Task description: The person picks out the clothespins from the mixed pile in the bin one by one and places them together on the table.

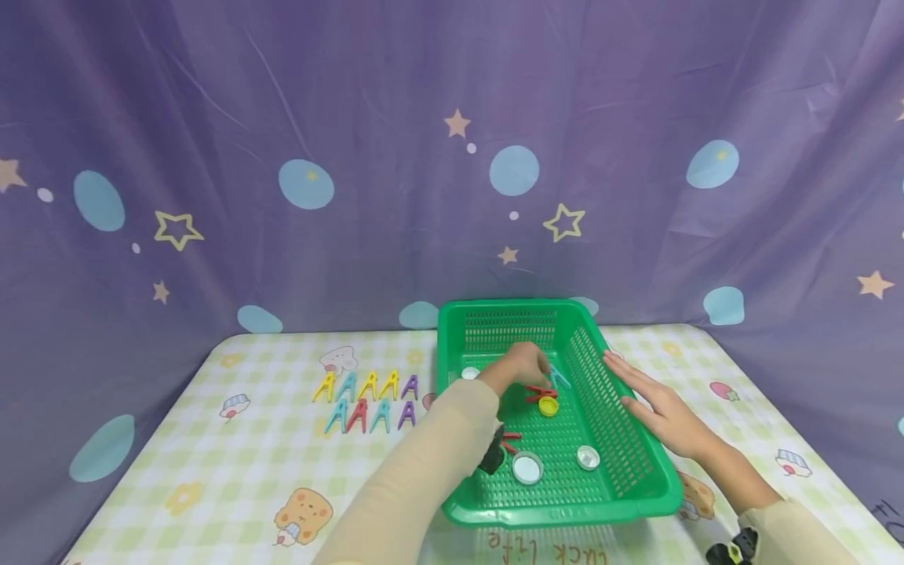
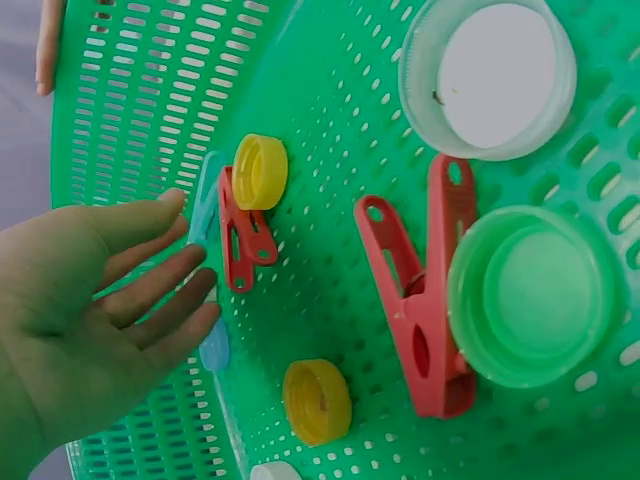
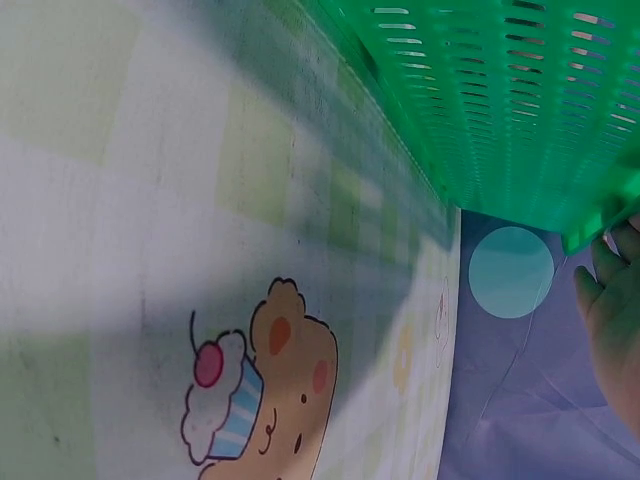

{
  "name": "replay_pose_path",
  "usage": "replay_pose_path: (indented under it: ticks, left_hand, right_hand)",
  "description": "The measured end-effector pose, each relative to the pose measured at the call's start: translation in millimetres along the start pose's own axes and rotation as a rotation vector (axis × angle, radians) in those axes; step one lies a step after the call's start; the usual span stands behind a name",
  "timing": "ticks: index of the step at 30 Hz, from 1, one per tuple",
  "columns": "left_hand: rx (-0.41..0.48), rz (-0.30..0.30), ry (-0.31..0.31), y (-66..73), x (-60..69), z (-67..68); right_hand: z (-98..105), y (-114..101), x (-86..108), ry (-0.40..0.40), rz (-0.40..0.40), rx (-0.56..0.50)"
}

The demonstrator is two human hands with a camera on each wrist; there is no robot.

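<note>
My left hand reaches into the green plastic basket, its fingers slightly bent. In the left wrist view, the fingertips are beside a light blue clothespin; contact is hard to tell. Close by lie a red clothespin and a yellow bottle cap. Another red clothespin lies next to a green cap. My right hand has its fingers extended along the basket's right rim.
Left of the basket, several clothespins stand in two rows, among them a yellow one, a red one and a purple one. White caps lie in the basket. A checked cloth covers the table; a purple curtain hangs behind.
</note>
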State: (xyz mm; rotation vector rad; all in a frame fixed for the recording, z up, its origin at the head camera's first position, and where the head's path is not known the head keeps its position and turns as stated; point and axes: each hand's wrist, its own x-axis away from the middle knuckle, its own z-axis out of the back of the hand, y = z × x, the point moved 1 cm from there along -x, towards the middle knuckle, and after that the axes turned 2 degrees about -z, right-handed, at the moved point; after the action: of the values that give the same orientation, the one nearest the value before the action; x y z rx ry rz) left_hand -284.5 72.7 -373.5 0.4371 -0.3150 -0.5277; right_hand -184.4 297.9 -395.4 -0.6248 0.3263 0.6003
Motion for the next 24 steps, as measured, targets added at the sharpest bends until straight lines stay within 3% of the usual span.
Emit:
replay_pose_path:
  ticks: [8,17,24]
  left_hand:
    - [-0.055,0.027,-0.025,0.9,-0.9,-10.7]
    - [-0.149,-0.034,-0.045,4.4,-6.3,-20.1]
    - [-0.162,-0.025,-0.05,4.7,-4.6,-22.0]
  right_hand:
    - [0,0,-0.1,0.0,-0.001,-0.003]
    - [0,1,0.1,-0.001,-0.005,-0.011]
    - [-2,5,1.9,-0.013,-0.001,0.005]
